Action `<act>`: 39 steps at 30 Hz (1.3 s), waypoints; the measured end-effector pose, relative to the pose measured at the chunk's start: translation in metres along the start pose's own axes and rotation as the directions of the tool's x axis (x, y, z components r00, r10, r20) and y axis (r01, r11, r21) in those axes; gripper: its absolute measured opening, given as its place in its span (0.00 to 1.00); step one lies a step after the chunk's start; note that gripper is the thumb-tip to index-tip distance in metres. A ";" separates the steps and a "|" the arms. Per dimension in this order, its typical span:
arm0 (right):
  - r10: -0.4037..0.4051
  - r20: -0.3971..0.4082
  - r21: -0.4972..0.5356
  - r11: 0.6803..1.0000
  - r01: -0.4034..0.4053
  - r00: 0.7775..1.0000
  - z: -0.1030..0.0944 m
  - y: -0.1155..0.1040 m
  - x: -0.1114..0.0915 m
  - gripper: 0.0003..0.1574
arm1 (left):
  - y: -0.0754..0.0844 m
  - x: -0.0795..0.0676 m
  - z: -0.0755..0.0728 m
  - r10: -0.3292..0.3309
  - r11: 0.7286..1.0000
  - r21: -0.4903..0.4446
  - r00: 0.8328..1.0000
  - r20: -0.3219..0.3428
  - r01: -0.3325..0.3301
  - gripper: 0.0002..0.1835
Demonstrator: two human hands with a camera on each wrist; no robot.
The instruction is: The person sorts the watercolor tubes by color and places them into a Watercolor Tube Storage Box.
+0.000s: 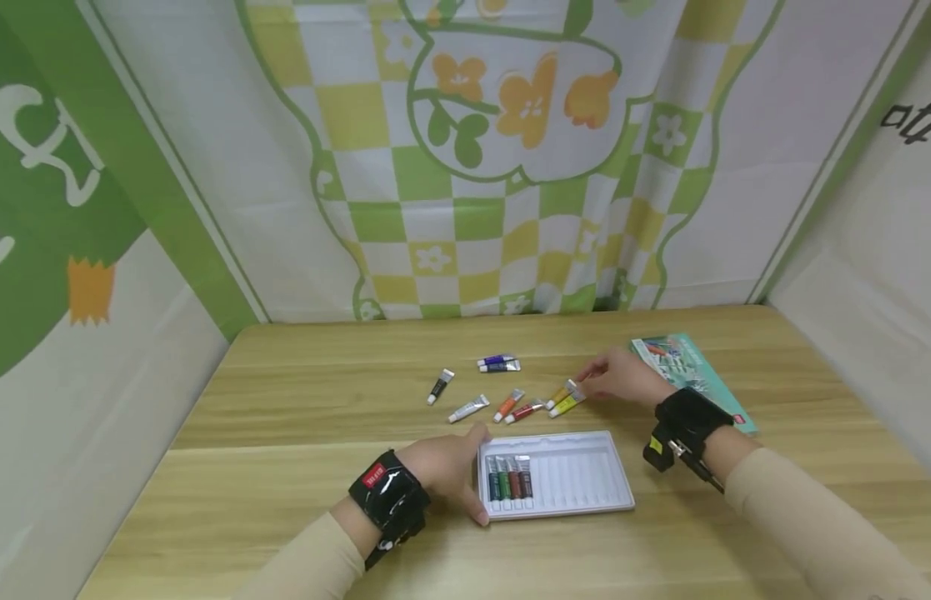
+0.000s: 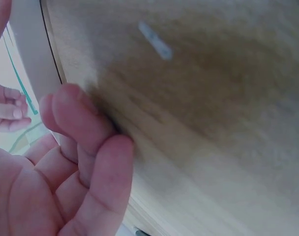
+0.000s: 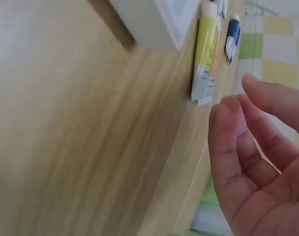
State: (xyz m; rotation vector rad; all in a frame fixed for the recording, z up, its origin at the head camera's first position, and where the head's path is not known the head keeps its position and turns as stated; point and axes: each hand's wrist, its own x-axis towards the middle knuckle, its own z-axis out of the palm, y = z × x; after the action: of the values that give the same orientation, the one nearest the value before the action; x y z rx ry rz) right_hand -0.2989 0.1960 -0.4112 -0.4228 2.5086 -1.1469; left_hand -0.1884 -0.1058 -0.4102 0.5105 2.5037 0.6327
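Tray (image 1: 581,479) lies on the table (image 1: 285,483) before the person, twelve o'clock pointing away from them. Left hand (image 1: 452,468) grips its nine o'clock end, thumb at the near corner and fingers bent at the far one. Four tubes (image 1: 504,487) lie side by side in the slots at that end, caps toward six o'clock; the slots toward three o'clock hold nothing.

Right hand (image 1: 626,377) is at one o'clock from the tray, holding nothing: the right wrist view shows its fingers bent, with a gap between thumb and fingertips. These are just beside the tail of the yellow tube (image 1: 566,405), which lies at twelve o'clock from the tray, cap toward eight, next to an ochre tube (image 1: 560,394).

At eleven o'clock lie a red tube (image 1: 525,412) and an orange tube (image 1: 508,405), and farther out a purple tube (image 1: 497,360) beside a blue tube (image 1: 500,367). Toward ten come a white tube (image 1: 468,408) and, beyond it, a black tube (image 1: 439,387). A teal box (image 1: 698,375) lies at two o'clock, partly behind the right wrist. A checked curtain (image 1: 465,225) hangs past the table's twelve o'clock edge.
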 end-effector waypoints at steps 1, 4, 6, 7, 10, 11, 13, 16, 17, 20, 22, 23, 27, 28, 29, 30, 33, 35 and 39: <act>0.011 -0.006 0.014 1.000 -0.011 1.000 0.000 0.001 0.004 0.17 | 0.000 0.000 -0.001 -0.003 1.000 -0.007 1.000 0.002 0.003 0.55; 0.049 -0.032 0.006 0.999 -0.048 0.998 0.003 0.000 0.015 0.20 | 0.000 -0.001 -0.001 -0.006 1.000 -0.009 1.000 0.002 0.006 0.55; 0.056 -0.040 -0.060 0.996 -0.059 0.998 0.006 -0.005 0.019 0.23 | 0.000 -0.001 0.000 -0.003 1.000 0.003 1.000 -0.006 0.003 0.54; 0.059 -0.043 -0.099 0.993 -0.063 0.997 0.007 -0.007 0.021 0.25 | 0.001 0.000 0.000 -0.002 1.000 0.005 1.000 -0.009 0.002 0.54; 0.044 -0.021 -0.190 0.981 -0.047 0.999 0.009 -0.015 0.022 0.27 | 0.001 0.000 0.001 -0.002 1.000 0.013 1.000 -0.012 0.002 0.53; 0.043 -0.014 -0.198 0.979 -0.045 0.999 0.010 -0.016 0.022 0.27 | 0.001 0.000 0.002 -0.006 1.000 0.011 1.000 -0.011 0.006 0.53; 0.044 -0.010 -0.206 0.978 -0.045 0.999 0.011 -0.017 0.024 0.26 | 0.001 0.000 0.002 -0.010 1.000 0.012 1.000 -0.010 0.010 0.53; 0.057 -0.004 -0.190 0.980 -0.056 0.998 0.011 -0.017 0.026 0.24 | 0.001 0.000 0.001 -0.010 1.000 0.025 1.000 -0.013 0.010 0.53; 0.066 -0.004 -0.176 0.982 -0.065 0.998 0.011 -0.017 0.027 0.23 | 0.001 0.000 0.001 -0.008 1.000 0.028 1.000 -0.014 0.008 0.53; 0.075 0.006 -0.121 0.990 -0.074 0.997 0.011 -0.014 0.028 0.22 | 0.000 0.001 0.001 -0.006 0.999 0.040 1.000 -0.018 0.007 0.54; 0.094 0.013 -0.058 0.994 -0.093 0.995 0.011 -0.010 0.029 0.21 | 0.000 0.001 0.001 -0.007 0.999 0.037 1.000 -0.015 0.008 0.54; 0.098 0.018 -0.035 0.995 -0.097 0.995 0.011 -0.008 0.030 0.20 | 0.000 0.001 0.001 -0.007 0.999 0.037 1.000 -0.014 0.007 0.54; 0.117 0.024 0.029 0.993 -0.118 0.993 0.009 0.002 0.034 0.15 | 0.001 0.000 0.002 -0.003 1.000 0.027 1.000 -0.011 0.003 0.54; 0.117 0.023 0.035 0.992 -0.118 0.993 0.009 0.004 0.034 0.13 | 0.001 0.000 0.002 -0.002 1.000 0.026 1.000 -0.012 0.003 0.53; 0.117 0.023 0.048 0.992 -0.117 0.993 0.008 0.006 0.035 0.12 | 0.001 0.000 0.002 -0.002 1.000 0.026 1.000 -0.013 0.002 0.53; 0.122 0.021 0.068 0.990 -0.124 0.992 0.008 0.007 0.036 0.11 | 0.001 0.000 0.002 -0.001 1.000 0.025 1.000 -0.013 0.002 0.53; 0.110 0.032 0.141 0.983 -0.114 0.993 0.007 0.009 0.035 0.10 | 0.001 0.000 0.002 -0.004 1.000 0.025 1.000 -0.012 0.004 0.53; 0.102 0.036 0.198 0.974 -0.107 0.994 0.006 0.008 0.034 0.09 | 0.001 0.000 0.001 -0.006 1.000 0.024 1.000 -0.012 0.006 0.53; 0.094 0.028 0.295 0.950 -0.098 0.995 0.007 0.007 0.032 0.09 | 0.002 0.000 0.000 -0.014 1.000 0.019 1.000 -0.008 0.015 0.53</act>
State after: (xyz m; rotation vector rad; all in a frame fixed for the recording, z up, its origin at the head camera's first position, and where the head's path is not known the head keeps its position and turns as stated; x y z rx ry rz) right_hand -0.3257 0.1830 -0.4270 -0.2232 2.2664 -1.4453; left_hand -0.1874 -0.1041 -0.4092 0.4973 2.5214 0.6068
